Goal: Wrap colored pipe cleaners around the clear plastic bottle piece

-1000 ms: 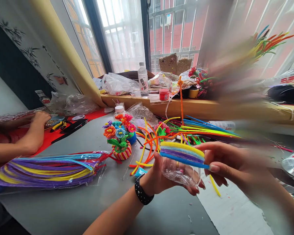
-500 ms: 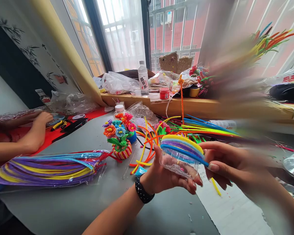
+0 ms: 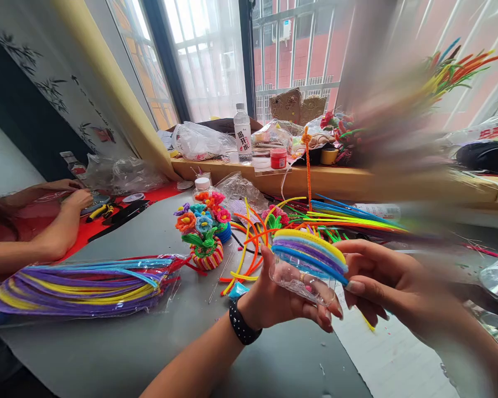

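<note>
My left hand (image 3: 290, 296) holds a clear plastic cup (image 3: 301, 276) tilted on its side, the fingers curled under it and the thumb against its left side. Rows of pipe cleaner in yellow, light blue, purple and blue wrap round the cup's upper part. Between the thumb and fingers of my right hand (image 3: 375, 282) is the end of the blue pipe cleaner (image 3: 311, 261), pressed close against the cup's right side. Just behind, a small striped pot of pipe-cleaner flowers (image 3: 206, 257) stands on the table, with loose orange and yellow pipe cleaners (image 3: 243, 271) beside it.
A bag of purple, yellow and blue pipe cleaners (image 3: 91, 290) lies at left. Another person's hand (image 3: 79, 200) works near pliers (image 3: 102, 211) on a red cloth. A water bottle (image 3: 243, 135) and a red jar (image 3: 278, 158) stand on the sill. White paper (image 3: 398, 354) lies at right.
My right hand has moved slightly left and down, drawing the blue pipe cleaner's end closer round the cup. My left hand stays almost still. The other person's hands have shifted slightly.
</note>
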The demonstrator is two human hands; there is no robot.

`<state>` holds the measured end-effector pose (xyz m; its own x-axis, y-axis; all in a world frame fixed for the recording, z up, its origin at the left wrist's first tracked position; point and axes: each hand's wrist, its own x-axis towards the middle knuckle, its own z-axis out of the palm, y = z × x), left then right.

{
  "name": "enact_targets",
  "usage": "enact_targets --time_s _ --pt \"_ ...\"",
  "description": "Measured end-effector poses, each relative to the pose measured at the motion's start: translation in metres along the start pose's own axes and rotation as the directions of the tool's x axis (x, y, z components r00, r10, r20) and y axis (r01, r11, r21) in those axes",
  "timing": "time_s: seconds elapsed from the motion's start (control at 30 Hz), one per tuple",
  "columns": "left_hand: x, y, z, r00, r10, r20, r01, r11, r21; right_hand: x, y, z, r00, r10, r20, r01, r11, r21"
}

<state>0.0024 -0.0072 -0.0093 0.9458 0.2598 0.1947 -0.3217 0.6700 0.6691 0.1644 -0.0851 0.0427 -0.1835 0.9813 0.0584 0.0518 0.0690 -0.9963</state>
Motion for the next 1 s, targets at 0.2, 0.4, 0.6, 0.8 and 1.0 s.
enact_targets --time_s 0.2,0.4,0.6,0.8,1.0 --pt "0.001 0.003 0.004 0.999 -0.033 -0.022 0.032 0.997 -0.066 -0.002 0.004 0.002 0.996 -0.022 -0.092 0.018 0.999 -0.041" --pt "0.001 0.009 0.004 0.983 -0.045 -0.176 0.02 0.99 -0.142 0.002 0.008 -0.002 0.973 -0.08 -0.216 0.035 0.978 -0.204" --pt "0.006 0.015 0.007 0.883 0.081 -0.463 -0.04 0.994 0.099 0.002 0.013 -0.013 0.968 -0.09 -0.235 -0.008 0.921 -0.388" --pt "0.004 0.017 0.011 0.869 0.177 -0.463 -0.049 0.96 0.275 0.0 0.013 -0.019 0.97 -0.119 -0.21 -0.026 0.814 -0.581" --pt "-0.002 0.018 0.012 0.911 0.209 -0.356 -0.098 0.948 0.304 -0.002 0.012 -0.017 0.947 -0.264 -0.185 0.036 0.657 -0.753"
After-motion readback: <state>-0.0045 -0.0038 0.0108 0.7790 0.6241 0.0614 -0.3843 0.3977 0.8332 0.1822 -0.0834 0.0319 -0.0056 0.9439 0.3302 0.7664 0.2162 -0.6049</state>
